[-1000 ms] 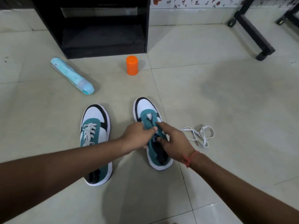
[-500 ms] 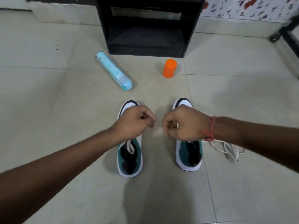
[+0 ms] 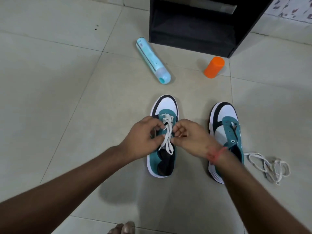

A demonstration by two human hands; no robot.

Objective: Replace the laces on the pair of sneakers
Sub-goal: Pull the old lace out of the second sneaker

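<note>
On the tiled floor (image 3: 50, 115) stand 2 teal, white and black sneakers, toes pointing away from the person. Left sneaker (image 3: 163, 159) carries a white lace (image 3: 167, 132) threaded through its eyelets. Both hands meet over its tongue: the left hand (image 3: 143, 135) has its fingers curled and pinches the lace from the left, and the right hand (image 3: 189, 137) has its fingers curled in beside the lace from the right, its fingertips at the lace, though whether they truly pinch it cannot be told. 2 loose ends of the lace hang down toward the shoe's opening between the hands. A red thread (image 3: 215, 153) circles the right wrist.

Right sneaker (image 3: 226, 125) sits well apart to the right, unlaced, its eyelets bare; the right forearm crosses over its heel. Just beside it, further right, a loose lace (image 3: 270, 166) lies in a tangle on the floor.

Beyond the sneakers, a pale blue bottle (image 3: 152, 61) lies on its side, and an orange cap (image 3: 214, 67) stands near the corner of a black cabinet (image 3: 194, 39). At the bottom edge, toes (image 3: 123, 228) show.
</note>
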